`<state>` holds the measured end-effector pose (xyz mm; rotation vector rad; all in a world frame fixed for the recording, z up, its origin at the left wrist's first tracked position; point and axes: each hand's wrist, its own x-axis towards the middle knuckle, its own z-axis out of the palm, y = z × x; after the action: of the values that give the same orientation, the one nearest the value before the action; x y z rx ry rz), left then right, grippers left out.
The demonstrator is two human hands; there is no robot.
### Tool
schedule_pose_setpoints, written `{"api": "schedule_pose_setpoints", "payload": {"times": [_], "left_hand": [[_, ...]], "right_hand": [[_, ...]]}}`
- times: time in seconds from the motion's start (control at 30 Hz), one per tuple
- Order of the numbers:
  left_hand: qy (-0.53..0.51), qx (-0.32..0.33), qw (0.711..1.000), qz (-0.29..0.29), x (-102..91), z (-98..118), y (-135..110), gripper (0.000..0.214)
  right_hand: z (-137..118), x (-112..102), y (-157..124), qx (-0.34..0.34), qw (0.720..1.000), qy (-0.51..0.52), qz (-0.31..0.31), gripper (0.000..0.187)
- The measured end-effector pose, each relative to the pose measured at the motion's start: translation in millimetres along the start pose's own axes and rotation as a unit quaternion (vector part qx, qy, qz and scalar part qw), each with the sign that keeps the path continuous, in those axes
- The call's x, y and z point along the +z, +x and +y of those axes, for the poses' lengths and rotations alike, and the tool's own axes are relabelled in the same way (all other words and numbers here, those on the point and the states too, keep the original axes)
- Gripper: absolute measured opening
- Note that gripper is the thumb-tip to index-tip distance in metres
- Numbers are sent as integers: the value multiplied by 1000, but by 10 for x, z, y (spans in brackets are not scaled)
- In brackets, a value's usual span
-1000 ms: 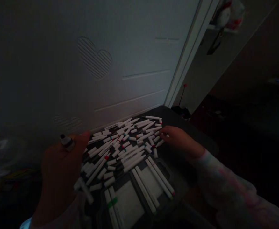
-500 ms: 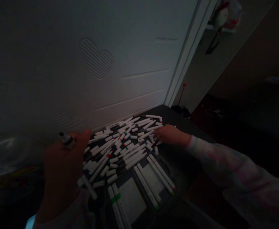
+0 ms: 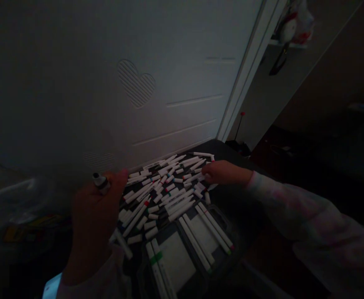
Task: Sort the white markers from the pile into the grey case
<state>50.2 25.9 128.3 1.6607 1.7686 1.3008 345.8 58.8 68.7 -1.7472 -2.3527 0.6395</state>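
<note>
The left hand [image 3: 91, 216] clamps 1 marker [image 3: 101, 182]; the right hand's [image 3: 224, 172] grip at the marker pile [image 3: 166, 191] is unclear; best pinch 1 piece.

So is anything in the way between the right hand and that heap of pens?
Nothing visible. The right hand lies at the right edge of the heap of pens, touching them. The left hand holds one pen up, away from it.

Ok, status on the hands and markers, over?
Left hand shut on one marker, raised. Right hand on far edge of marker pile, grip unclear. Case lies near, nothing blocking.
</note>
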Motion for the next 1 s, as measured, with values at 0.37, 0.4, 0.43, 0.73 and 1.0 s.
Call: {"api": "schedule_pose_setpoints", "payload": {"times": [0.37,0.4,0.43,0.73,1.0], "left_hand": [[-9,118,979,-168,502,12,-165,35],[-6,126,974,-188,577,1,-194,34],[1,137,970,-202,651,-13,-220,34],[61,196,948,-243,976,-175,-297,31],[85,175,949,-248,943,-192,-245,34]], "right_hand": [[-19,294,86,-61,767,629,112,26],[-40,329,101,-67,740,663,98,24],[-58,357,111,-71,715,691,82,23],[-79,415,4,-77,565,821,-29,16],[-68,352,-57,-107,525,843,-48,16]]}}
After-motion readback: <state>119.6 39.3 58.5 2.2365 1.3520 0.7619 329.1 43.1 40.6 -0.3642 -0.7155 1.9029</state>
